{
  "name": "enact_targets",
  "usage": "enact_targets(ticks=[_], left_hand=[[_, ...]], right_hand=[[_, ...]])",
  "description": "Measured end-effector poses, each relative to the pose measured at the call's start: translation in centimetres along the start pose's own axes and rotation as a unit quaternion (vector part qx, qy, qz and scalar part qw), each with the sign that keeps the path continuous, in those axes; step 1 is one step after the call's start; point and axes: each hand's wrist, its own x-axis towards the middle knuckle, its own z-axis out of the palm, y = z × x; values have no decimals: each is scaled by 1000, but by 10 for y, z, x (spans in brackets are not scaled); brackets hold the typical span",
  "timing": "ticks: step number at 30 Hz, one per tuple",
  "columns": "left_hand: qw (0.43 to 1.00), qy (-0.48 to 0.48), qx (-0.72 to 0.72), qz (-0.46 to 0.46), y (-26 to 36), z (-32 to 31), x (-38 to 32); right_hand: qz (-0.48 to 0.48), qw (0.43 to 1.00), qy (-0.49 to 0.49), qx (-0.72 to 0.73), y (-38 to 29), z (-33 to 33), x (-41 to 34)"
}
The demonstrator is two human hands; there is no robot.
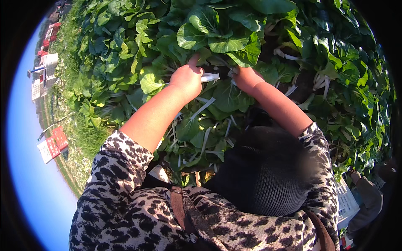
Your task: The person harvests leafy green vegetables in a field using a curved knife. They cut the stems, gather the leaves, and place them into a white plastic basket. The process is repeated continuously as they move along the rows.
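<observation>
Leafy greens with broad leaves and white stalks grow densely before me. My left hand (187,79) reaches in at the lower left of an upright plant (216,34), one finger stretched up to its leaves, the others curled. A cut white stalk (210,77) sticks out beside this hand; whether I grip it is not plain. On the plant's lower right is my right hand (247,79), its fingertips hidden at the leaves and stalks, so what they hold cannot be told. Loose leaves with pale stalks (202,108) lie below both hands.
More greens (348,66) stand on both sides. A black ribbed knit item (270,175) blocks part of the view near my right arm. At lower right are a white plastic crate (345,200) and another person's sleeve (367,200). Red and white crates (55,144) stand far left.
</observation>
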Motion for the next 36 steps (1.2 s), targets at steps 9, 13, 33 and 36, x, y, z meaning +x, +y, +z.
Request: enact_targets(ticks=[9, 13, 33, 36], left_hand=[[986, -81, 145, -31, -46, 24, 7], [988, -52, 0, -148, -41, 37, -3], [852, -47, -510, -112, 19, -31, -93], [917, -122, -379, -3, 51, -27, -81]], right_hand=[[60, 996, -59, 20, -20, 31, 18], [48, 982, -183, 2, -14, 35, 21], [24, 869, 190, 456, -21, -59, -132], [-23, 829, 58, 556, -30, -55, -140]])
